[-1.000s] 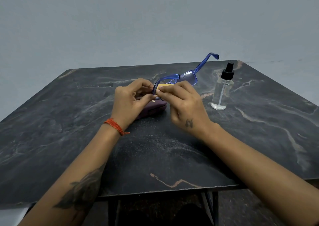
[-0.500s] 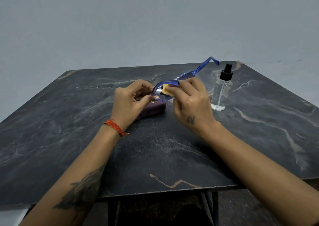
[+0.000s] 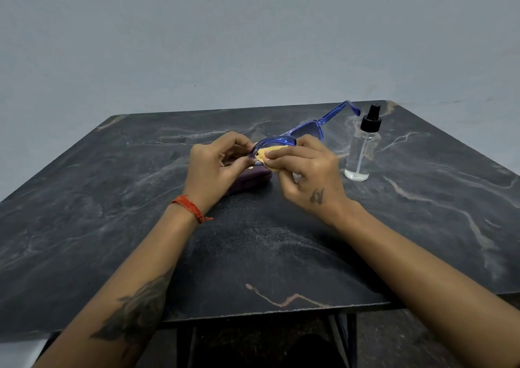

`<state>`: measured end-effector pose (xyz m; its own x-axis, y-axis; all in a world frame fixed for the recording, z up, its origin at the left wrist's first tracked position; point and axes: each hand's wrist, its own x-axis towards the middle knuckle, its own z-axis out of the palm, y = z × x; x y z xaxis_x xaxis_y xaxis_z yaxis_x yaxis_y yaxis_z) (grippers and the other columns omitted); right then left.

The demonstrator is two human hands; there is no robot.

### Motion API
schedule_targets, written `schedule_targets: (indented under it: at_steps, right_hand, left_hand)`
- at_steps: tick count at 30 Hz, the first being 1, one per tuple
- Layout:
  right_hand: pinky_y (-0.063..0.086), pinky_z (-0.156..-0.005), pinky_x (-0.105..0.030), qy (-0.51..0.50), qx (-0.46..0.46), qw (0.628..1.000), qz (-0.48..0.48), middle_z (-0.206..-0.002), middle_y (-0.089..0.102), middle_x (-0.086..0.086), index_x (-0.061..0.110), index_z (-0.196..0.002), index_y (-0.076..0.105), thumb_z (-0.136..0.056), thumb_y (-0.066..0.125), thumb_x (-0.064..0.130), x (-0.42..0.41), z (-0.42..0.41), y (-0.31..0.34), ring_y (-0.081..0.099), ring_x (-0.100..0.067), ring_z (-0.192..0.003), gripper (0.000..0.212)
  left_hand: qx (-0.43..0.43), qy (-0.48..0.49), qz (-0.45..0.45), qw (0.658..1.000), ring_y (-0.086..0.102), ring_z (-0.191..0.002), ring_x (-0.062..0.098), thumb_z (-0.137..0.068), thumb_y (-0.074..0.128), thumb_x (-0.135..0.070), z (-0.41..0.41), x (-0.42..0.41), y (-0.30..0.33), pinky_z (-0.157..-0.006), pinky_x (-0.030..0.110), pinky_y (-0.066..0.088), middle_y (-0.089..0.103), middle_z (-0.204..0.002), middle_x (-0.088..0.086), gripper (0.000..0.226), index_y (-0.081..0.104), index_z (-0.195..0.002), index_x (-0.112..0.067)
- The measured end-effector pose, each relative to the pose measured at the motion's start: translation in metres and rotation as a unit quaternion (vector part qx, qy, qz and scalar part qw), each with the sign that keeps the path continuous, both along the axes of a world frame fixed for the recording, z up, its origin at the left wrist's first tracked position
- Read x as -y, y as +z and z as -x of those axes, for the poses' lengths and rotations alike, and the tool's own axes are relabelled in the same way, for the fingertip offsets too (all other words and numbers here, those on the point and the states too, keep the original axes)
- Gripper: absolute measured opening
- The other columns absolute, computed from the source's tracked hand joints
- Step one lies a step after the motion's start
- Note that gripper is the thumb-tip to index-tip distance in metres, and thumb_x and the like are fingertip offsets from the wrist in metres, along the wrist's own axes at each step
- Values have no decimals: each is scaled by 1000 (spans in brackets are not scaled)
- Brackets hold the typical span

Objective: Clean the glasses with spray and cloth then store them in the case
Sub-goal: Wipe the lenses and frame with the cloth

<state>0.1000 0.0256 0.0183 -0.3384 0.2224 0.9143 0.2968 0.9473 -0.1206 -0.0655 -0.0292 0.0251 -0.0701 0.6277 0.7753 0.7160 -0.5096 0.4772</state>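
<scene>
Wiping step: left hand (image 3: 218,165) pinches glasses (image 3: 292,137), right hand (image 3: 306,168) pinches cloth (image 3: 267,154) on lens; next, case (image 3: 250,178) beneath needs opening.

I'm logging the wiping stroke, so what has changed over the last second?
The right hand slid the yellow cloth along the lens toward the left hand, and the glasses tilted slightly. Nothing was let go. The left hand's pinch on the frame, the case and the spray bottle stayed put.
</scene>
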Motion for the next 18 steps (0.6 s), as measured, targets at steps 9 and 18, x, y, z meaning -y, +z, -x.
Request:
schedule_targets:
  at_steps: [9,18]
  right_hand:
    - [37,-62,-18,-58,-21,996,-61,-72,71,1,5,-64,72,-71,48,-1,-3,-4,2,47,-16,-66,26]
    - [36,-85,-19,-64,57,996,-40,-107,69,-11,-3,-104,70,-77,45,-2,-4,1,-3,46,-23,-86,36]
  left_hand:
    - [15,-10,3,1000,62,-78,-9,-71,74,-1,-1,0,0,-76,12,51,64,-82,-7,25,63,-89,-15]
    - [44,-1,14,999,64,-76,-3,-72,75,-3,1,0,-1,-73,14,53,64,-79,-6,22,64,-87,-13]
